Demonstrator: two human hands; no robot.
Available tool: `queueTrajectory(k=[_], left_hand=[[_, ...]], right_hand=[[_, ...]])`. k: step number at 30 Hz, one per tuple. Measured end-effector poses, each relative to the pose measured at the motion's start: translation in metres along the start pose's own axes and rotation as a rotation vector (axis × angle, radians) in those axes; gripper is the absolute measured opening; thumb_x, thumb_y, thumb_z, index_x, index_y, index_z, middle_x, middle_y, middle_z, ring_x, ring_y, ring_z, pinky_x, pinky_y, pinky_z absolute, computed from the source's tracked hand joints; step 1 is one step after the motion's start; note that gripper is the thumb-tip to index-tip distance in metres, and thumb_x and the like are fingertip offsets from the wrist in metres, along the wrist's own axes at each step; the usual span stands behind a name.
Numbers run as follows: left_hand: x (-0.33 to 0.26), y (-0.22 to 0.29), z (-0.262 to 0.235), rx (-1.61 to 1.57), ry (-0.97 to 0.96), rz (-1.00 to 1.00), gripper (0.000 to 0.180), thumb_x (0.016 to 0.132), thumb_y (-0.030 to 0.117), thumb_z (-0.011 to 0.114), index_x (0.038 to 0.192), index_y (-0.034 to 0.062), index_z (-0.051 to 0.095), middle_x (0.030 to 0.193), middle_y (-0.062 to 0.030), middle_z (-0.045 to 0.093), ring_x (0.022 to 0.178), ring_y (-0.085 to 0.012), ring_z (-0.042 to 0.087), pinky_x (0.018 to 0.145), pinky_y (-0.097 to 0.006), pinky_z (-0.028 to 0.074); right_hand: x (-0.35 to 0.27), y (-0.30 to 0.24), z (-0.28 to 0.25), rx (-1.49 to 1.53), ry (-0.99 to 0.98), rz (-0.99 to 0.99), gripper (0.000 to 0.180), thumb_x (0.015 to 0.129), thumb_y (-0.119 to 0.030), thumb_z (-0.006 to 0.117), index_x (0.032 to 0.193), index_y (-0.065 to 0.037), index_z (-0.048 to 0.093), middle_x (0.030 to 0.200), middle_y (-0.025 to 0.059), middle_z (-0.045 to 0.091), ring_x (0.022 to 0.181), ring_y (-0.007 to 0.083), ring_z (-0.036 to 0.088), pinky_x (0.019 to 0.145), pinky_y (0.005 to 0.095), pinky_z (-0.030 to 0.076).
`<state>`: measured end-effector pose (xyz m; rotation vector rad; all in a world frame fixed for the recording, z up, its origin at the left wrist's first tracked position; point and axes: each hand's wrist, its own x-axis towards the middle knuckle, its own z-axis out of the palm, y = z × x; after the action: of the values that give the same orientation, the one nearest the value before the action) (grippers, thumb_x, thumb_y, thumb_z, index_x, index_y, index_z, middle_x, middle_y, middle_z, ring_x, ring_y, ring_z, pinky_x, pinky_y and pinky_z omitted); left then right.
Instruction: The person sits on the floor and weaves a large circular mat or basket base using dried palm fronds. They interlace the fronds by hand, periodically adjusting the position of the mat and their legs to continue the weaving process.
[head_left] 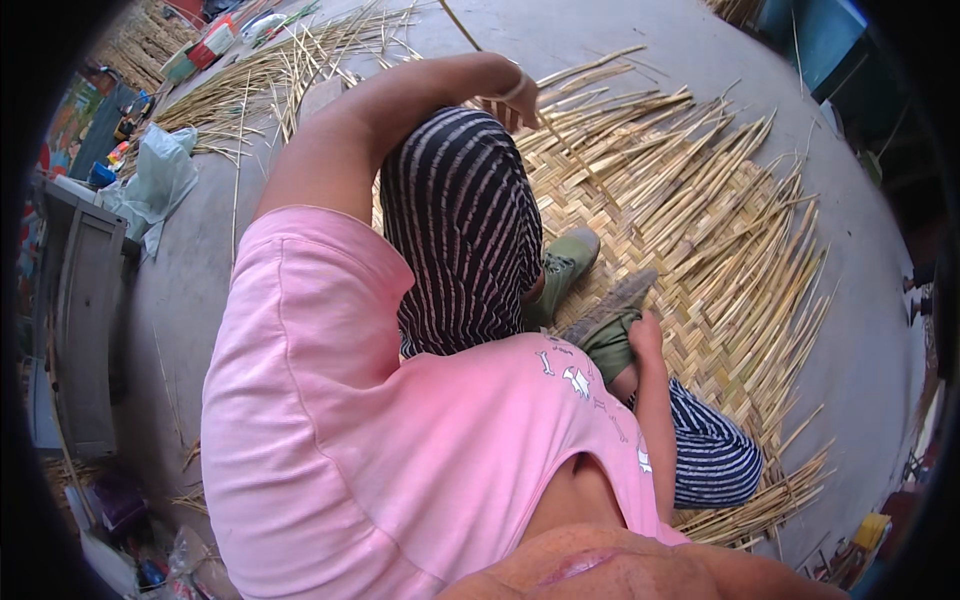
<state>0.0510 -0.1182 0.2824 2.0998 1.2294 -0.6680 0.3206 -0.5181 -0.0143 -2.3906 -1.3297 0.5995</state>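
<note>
My left hand (515, 108) hangs past my raised left knee, its fingers curled around a long thin reed (578, 160). That reed passes behind my forearm and slants down across a woven reed mat (690, 325). My right hand (648, 336) is closed at the side of a green shoe (610, 345) on my folded right foot; its fingertips are partly hidden. The shoe's dark sole is turned up toward the mat. My other green shoe (570, 262) stands on the mat's woven part. Loose reed ends fan out from the mat's far and right edges.
More loose reeds (290, 62) lie in a pile at the far left. A pale plastic bag (160, 180) sits by a grey cabinet-like piece (85, 310) on the left. A blue container (810, 40) stands at the far right. Grey floor (870, 260) surrounds the mat.
</note>
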Motion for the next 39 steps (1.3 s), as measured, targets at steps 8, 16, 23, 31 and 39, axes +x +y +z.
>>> queueTrajectory(k=[8,16,23,31,39], left_hand=[[-0.022,0.078,0.029,-0.107,-0.153,0.345,0.040,0.096,0.046,0.069,0.117,0.0124,0.072,0.113,-0.0037,0.077,0.103,-0.0180,0.073,0.083,-0.042,0.055],[-0.019,0.131,0.061,0.100,-0.263,0.546,0.038,0.097,0.043,0.066,0.110,0.0073,0.072,0.099,-0.0055,0.076,0.090,-0.0174,0.073,0.070,-0.035,0.058],[-0.006,0.052,0.071,0.344,-0.321,0.348,0.041,0.096,0.038,0.058,0.109,0.0026,0.075,0.109,-0.0111,0.078,0.101,-0.0224,0.075,0.078,-0.040,0.062],[0.075,0.043,0.066,0.295,-0.300,0.500,0.041,0.093,0.036,0.062,0.105,-0.0010,0.074,0.101,-0.0135,0.078,0.096,-0.0238,0.075,0.080,-0.039,0.060],[0.160,-0.054,0.089,0.390,-0.303,0.671,0.035,0.094,0.031,0.062,0.089,-0.0005,0.075,0.085,-0.0133,0.074,0.076,-0.0267,0.069,0.077,-0.042,0.056]], right_hand=[[0.007,0.027,-0.018,-0.040,-0.013,0.215,0.040,0.089,-0.019,0.048,0.118,0.005,0.063,0.119,0.0347,0.066,0.116,0.0509,0.061,0.101,0.0543,0.048],[0.002,0.023,-0.029,-0.023,0.058,0.162,0.040,0.082,-0.019,0.053,0.113,0.003,0.067,0.111,0.0334,0.068,0.109,0.0496,0.064,0.097,0.0521,0.049],[0.008,0.028,-0.031,0.007,0.004,0.204,0.038,0.083,-0.021,0.055,0.110,0.003,0.065,0.111,0.0336,0.068,0.108,0.0512,0.063,0.096,0.0538,0.049],[0.024,0.070,-0.033,0.052,-0.056,0.146,0.034,0.085,-0.021,0.055,0.110,-0.001,0.065,0.108,0.0293,0.069,0.106,0.0479,0.064,0.092,0.0534,0.050],[0.096,-0.066,-0.098,-0.238,0.107,0.260,0.034,0.094,-0.028,0.056,0.121,-0.008,0.066,0.115,0.0221,0.072,0.109,0.0434,0.067,0.091,0.0500,0.053]])
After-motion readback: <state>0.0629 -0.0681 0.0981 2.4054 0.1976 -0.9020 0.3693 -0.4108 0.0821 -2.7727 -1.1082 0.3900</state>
